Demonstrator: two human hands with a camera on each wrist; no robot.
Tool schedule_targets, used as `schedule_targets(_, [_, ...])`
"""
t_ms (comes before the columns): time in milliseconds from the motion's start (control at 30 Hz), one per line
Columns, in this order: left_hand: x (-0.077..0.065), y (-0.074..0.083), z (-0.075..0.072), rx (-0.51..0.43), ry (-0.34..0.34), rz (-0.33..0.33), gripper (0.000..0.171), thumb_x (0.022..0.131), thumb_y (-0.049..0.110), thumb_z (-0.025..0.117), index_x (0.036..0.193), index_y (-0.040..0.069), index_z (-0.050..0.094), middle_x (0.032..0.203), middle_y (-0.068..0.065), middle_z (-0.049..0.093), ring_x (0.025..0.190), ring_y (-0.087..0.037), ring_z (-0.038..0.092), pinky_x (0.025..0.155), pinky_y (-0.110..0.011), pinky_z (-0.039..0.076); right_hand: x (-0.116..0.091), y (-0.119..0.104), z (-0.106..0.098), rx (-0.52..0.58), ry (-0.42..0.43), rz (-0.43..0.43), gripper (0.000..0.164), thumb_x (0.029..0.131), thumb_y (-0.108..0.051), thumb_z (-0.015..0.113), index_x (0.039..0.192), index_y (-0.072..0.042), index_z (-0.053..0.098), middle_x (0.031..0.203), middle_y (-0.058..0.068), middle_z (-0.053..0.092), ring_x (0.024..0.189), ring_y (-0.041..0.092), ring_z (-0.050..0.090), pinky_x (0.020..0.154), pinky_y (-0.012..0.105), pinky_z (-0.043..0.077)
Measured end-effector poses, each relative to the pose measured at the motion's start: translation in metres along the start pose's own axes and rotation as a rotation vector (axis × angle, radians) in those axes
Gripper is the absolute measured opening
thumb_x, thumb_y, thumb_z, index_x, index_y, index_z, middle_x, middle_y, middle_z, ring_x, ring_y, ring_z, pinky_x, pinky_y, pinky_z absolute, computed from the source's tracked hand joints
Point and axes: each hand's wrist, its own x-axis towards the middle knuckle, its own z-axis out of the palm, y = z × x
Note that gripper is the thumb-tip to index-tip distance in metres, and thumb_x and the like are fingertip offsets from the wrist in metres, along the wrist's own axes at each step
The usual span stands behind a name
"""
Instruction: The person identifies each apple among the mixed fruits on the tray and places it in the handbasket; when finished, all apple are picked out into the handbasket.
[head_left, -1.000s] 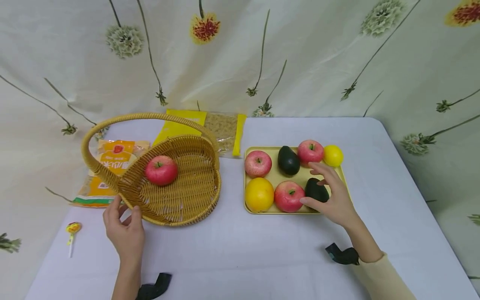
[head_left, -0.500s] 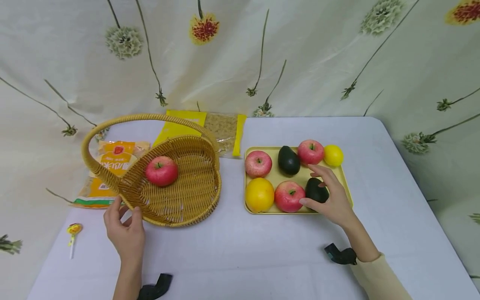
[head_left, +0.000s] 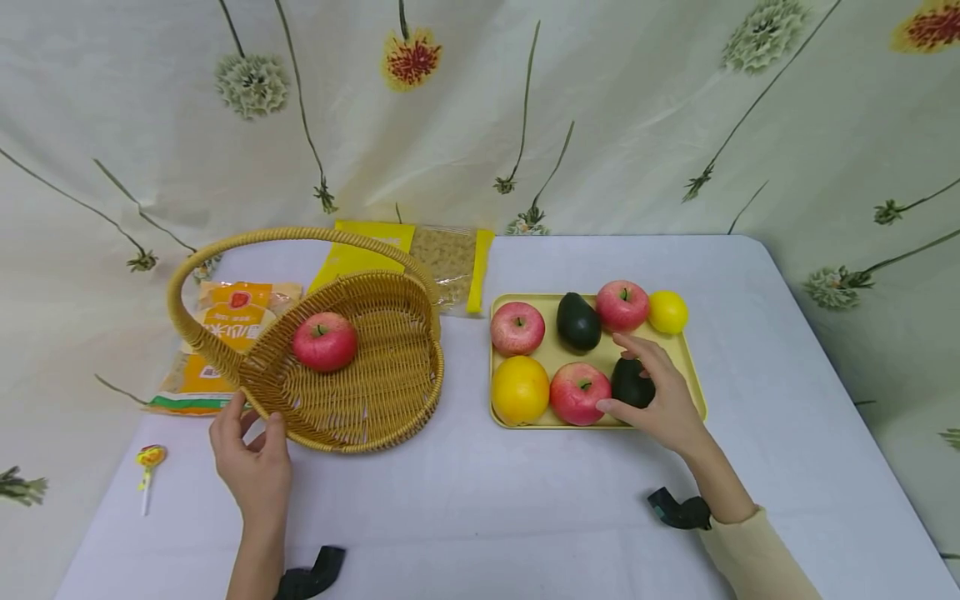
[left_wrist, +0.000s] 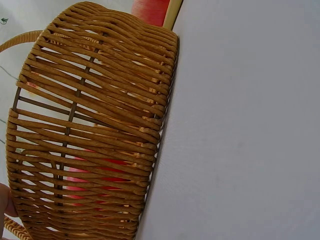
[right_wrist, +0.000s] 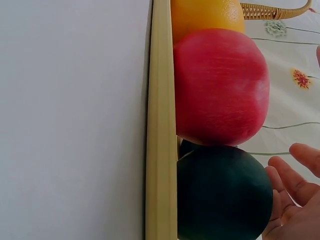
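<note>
- Right hand (head_left: 666,407): nothing grasped; thumb and index spread, loosely curved about the front avocado (head_left: 632,385). Whether skin is touched by the fingers cannot be told.
- Left hand (head_left: 252,458): near rim of the wicker basket (head_left: 378,367) held between bent fingers and thumb.
- Front avocado: very dark green, near black, smooth. Set in the tray's near right part, just beside the front apple (head_left: 579,393); partly covered by the right hand in the head view.
- Its axis: not readable, part being hidden; a broad rounded end is presented to the right wrist camera.
- Basket: honey-brown, open-woven, upright on the white cloth (head_left: 480,508), left of the tray. Handle arched from left side to right, crown seen toward the far edge. One red apple (head_left: 325,342) contained, left of centre, also glimpsed through the weave from the left wrist.
- Tray (head_left: 561,357): pale yellow, rectangular, long side laid left to right. Also borne: orange, two far apples, lemon, and a back avocado (head_left: 577,322), narrow end pointed away from the person.
- Outward: two food bags placed behind and left of the basket; lollipop (head_left: 151,457) laid near the left hand.
- Against one second ago: right index tip is shifted slightly leftward and nearer the person; basket and fruit unmoved.
</note>
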Motion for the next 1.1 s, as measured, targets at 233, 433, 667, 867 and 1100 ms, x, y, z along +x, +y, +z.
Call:
schedule_targets(233, [0.0,-0.001,0.0,-0.002,0.001,-0.003,0.049,0.095,0.012,0.056,0.143,0.015,0.05,0.12,0.024,0.04,0.11,0.004,0.047,0.083,-0.006,0.042,0.0,0.001,0.002,-0.002,-0.02,0.029,0.078,0.069,-0.013,0.084,0.139,-0.006,0.05,0.132,0.016,0.054,0.112,0.023,0.047,0.089,0.043,0.039])
schedule_targets(433, [0.0,-0.001,0.001,0.002,-0.002,-0.012,0.048,0.095,0.013,0.056,0.143,0.017,0.049,0.121,0.024,0.039,0.11,0.004,0.047,0.084,-0.007,0.042,-0.001,0.001,0.005,-0.01,-0.038,0.038,0.079,0.068,-0.015,0.086,0.138,-0.008,0.051,0.137,0.012,0.053,0.115,0.02,0.044,0.095,0.05,0.041])
schedule_targets(667, [0.0,0.0,0.001,-0.001,-0.007,-0.013,0.049,0.095,0.012,0.056,0.143,0.016,0.049,0.121,0.025,0.039,0.111,0.003,0.046,0.084,-0.007,0.042,-0.001,0.002,0.007,-0.028,-0.058,0.021,0.081,0.067,-0.018,0.086,0.139,-0.009,0.051,0.138,0.013,0.053,0.12,0.027,0.045,0.099,0.054,0.037])
schedule_targets(867, [0.0,0.0,0.0,-0.002,-0.006,-0.008,0.049,0.095,0.012,0.056,0.143,0.016,0.049,0.121,0.024,0.039,0.111,0.004,0.046,0.084,-0.008,0.042,-0.001,0.003,0.009,-0.037,-0.072,0.024,0.081,0.067,-0.022,0.086,0.138,-0.01,0.051,0.137,0.012,0.053,0.121,0.027,0.044,0.098,0.053,0.031])
schedule_targets(1100, [0.0,-0.001,0.0,-0.003,-0.004,-0.004,0.049,0.095,0.012,0.055,0.143,0.015,0.049,0.121,0.025,0.039,0.11,0.004,0.046,0.084,-0.007,0.041,-0.002,0.002,0.011,-0.08,-0.083,0.02,0.079,0.067,-0.025,0.087,0.137,-0.009,0.053,0.136,0.012,0.053,0.121,0.027,0.043,0.093,0.048,0.03])
